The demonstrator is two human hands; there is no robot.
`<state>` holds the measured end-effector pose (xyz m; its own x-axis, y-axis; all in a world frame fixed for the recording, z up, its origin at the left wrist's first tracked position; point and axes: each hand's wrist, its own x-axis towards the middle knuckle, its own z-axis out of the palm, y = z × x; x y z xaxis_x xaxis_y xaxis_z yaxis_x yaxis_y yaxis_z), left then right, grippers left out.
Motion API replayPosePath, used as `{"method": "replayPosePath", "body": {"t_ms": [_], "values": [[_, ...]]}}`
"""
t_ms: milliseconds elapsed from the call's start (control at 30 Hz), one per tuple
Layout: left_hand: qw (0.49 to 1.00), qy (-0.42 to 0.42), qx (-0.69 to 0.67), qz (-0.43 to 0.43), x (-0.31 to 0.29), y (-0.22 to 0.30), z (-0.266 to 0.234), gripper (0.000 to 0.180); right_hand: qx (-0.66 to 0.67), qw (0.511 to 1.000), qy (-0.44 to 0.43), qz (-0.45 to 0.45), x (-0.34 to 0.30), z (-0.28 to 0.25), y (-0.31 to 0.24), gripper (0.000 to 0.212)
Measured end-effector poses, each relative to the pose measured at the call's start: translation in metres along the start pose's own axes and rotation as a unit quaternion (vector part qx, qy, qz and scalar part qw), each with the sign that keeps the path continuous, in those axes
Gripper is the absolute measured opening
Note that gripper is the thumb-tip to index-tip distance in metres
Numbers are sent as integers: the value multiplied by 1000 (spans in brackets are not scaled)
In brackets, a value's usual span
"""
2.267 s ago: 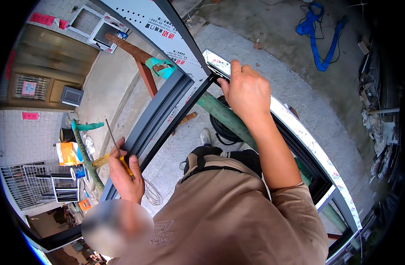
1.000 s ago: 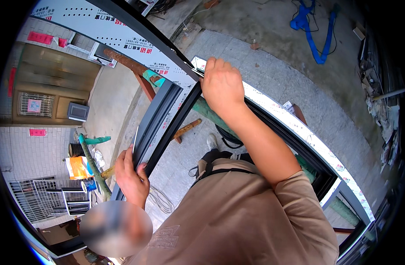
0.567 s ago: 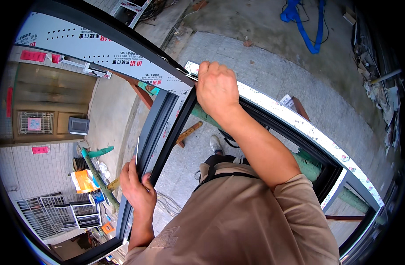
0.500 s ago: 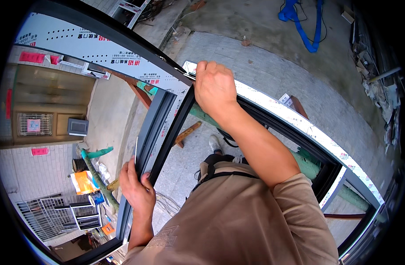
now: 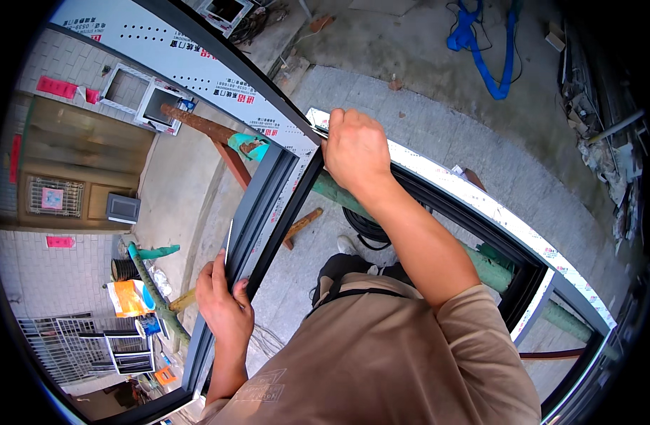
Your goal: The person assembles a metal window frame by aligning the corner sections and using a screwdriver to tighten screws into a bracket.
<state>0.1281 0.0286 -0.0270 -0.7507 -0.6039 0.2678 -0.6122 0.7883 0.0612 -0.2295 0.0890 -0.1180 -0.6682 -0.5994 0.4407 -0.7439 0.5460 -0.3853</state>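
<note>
Screwdriver (image 5: pixel 230 236) — now alongside the frame (image 5: pixel 260 205)

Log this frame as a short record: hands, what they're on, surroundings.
Left hand: against a side rail of the dark frame, a slim metal-shafted tool projecting past its fingers
Tool handle: hidden
Right hand: curled over the frame's corner; its grip is hidden
Frame finish: dark profiles, white printed film on some faces
Through the opening: green pole
Upper right, ground: blue strap-like band
Left background: brown door, orange-and-white bag
</note>
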Motion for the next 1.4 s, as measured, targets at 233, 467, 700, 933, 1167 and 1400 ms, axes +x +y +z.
{"method": "replayPosePath", "body": {"t_ms": [233,467,700,933,1167,1400], "values": [[985,-89,-149,10,13,-9,-24,53,-51,998,-19,9,-1,-8,-4,36],[884,-129,-427,-137,29,-62,-30,72,-20,1000,-1,17,-4,-4,-4,34],[841,-146,-478,-209,107,-61,-8,57,-22,1000,3,19,-3,1,-2,36],[782,-231,-532,-228,150,-59,66,18,-14,1000,-9,7,-1,0,0,40],[750,-330,-539,-195,144,-53,103,29,-31,999,-16,-6,-2,0,2,38],[664,-399,-571,-272,147,-51,101,51,-10,999,-30,4,2,-8,2,44]]}}
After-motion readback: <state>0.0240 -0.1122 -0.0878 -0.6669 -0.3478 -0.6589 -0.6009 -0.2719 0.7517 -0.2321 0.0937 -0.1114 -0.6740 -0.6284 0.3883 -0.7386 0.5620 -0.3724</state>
